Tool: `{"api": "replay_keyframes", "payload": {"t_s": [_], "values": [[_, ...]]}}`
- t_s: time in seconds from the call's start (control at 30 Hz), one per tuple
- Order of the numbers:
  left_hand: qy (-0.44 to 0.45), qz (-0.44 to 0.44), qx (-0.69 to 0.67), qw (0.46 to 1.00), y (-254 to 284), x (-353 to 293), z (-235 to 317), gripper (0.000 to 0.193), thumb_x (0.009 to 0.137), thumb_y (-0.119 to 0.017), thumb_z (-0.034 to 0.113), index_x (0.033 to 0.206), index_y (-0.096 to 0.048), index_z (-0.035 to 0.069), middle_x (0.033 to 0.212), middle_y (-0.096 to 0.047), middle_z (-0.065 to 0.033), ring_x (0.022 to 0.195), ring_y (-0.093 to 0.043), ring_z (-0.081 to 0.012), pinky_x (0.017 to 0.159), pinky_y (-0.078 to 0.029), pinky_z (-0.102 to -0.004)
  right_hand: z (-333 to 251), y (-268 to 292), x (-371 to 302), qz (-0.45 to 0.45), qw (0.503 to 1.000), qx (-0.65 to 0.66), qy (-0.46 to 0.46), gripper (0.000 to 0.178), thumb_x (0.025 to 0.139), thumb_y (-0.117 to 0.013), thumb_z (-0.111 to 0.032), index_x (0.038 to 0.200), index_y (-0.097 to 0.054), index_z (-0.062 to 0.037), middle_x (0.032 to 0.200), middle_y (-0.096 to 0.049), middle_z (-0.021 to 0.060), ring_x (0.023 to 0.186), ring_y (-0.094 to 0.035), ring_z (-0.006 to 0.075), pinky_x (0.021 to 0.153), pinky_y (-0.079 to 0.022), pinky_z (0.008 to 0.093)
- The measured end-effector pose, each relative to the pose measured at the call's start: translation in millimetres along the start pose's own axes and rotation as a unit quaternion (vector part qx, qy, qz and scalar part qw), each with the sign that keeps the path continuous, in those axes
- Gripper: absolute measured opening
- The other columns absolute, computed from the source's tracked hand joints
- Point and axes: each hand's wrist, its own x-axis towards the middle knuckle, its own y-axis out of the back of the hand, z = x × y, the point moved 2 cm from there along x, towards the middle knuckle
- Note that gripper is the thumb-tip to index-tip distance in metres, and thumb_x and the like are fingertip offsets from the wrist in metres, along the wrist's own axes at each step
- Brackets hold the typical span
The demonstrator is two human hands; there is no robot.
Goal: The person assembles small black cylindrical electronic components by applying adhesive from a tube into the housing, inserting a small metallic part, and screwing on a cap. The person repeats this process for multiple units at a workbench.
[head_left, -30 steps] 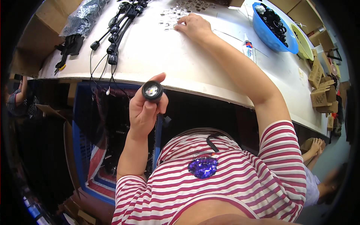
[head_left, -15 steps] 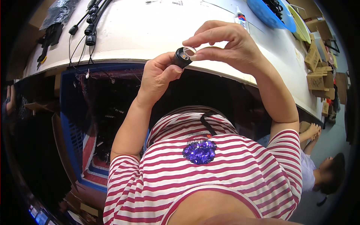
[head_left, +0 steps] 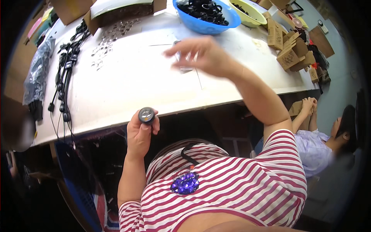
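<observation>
My left hand (head_left: 139, 133) grips a small black flashlight head (head_left: 147, 115) just off the table's near edge. Its round end faces up, and a clear lens sits in it over a small orange-yellow spot. Above the table my right hand (head_left: 201, 54) reaches forward, smeared by motion. Its fingers look stretched and apart, with nothing visible between them. Beneath that hand a glue tube (head_left: 186, 69) lies partly hidden. Clear round lenses (head_left: 102, 50) are scattered across the left part of the white table (head_left: 127, 85).
A blue basin (head_left: 208, 29) of black rings stands at the back, beside a yellow basin (head_left: 253, 22). Black cabled lamps (head_left: 65, 81) and a plastic bag (head_left: 40, 71) lie left. Small cardboard boxes (head_left: 291, 56) line the right. A seated person (head_left: 315, 150) is at right.
My right hand has left the lens and moved forward over the table. My left hand has drawn the flashlight head back and left, turning its lens end upward. The view has shifted, showing more table.
</observation>
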Motion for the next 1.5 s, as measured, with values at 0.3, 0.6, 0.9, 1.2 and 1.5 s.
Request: {"api": "replay_keyframes", "payload": {"t_s": [0.3,0.6,0.9,1.2,1.5], "values": [[0.006,0.01,-0.008,1.0,6,-5,3,0.052,0.08,-0.056,0.049,0.103,-0.05,0.002,0.058,-0.04,0.0027,0.051,-0.032,-0.0053,0.049,-0.025,-0.0216,161,145,39,0.087,0.854,-0.435,-0.272,0.036,0.072,-0.068,-0.023,0.105,-0.062,-0.0083,0.094,-0.065,0.0102,0.081,-0.063,0.0226,0.077,-0.047,0.0303],[0.019,0.008,-0.011,1.0,12,-12,0,0.05,0.08,-0.059,0.045,0.102,-0.05,0.001,0.058,-0.04,0.0027,0.051,-0.032,-0.0051,0.048,-0.025,-0.021,178,149,54,0.045,0.866,-0.401,-0.295,0.026,0.067,-0.072,-0.025,0.085,-0.067,-0.0067,0.078,-0.065,0.0104,0.072,-0.062,0.0219,0.067,-0.049,0.0327],[0.03,0.024,0.001,0.999,13,-20,1,0.049,0.081,-0.061,0.043,0.103,-0.05,0.0,0.057,-0.04,0.0022,0.049,-0.032,-0.005,0.048,-0.026,-0.021,91,104,38,0.224,0.956,-0.167,-0.088,0.022,0.074,-0.07,-0.018,0.088,-0.063,-0.0022,0.075,-0.062,0.0036,0.069,-0.057,0.0089,0.064,-0.046,0.0226],[0.013,0.033,-0.006,0.999,17,-39,17,0.051,0.078,-0.065,0.041,0.104,-0.051,0.0,0.061,-0.045,0.0007,0.054,-0.037,-0.0061,0.051,-0.029,-0.0208,50,-74,10,-0.018,0.976,-0.174,0.127,0.023,0.071,-0.069,-0.006,0.09,-0.058,-0.0042,0.082,-0.058,0.0063,0.068,-0.057,0.016,0.062,-0.046,0.0271],[0.037,0.01,0.031,0.999,27,-43,16,0.046,0.086,-0.057,0.032,0.114,-0.05,-0.004,0.066,-0.045,0.0014,0.059,-0.035,-0.0055,0.054,-0.027,-0.0188,51,-80,19,-0.017,0.985,-0.17,0.021,0.031,0.076,-0.067,-0.02,0.102,-0.061,-0.0049,0.09,-0.057,0.0071,0.069,-0.051,0.0143,0.063,-0.043,0.0265]]}}
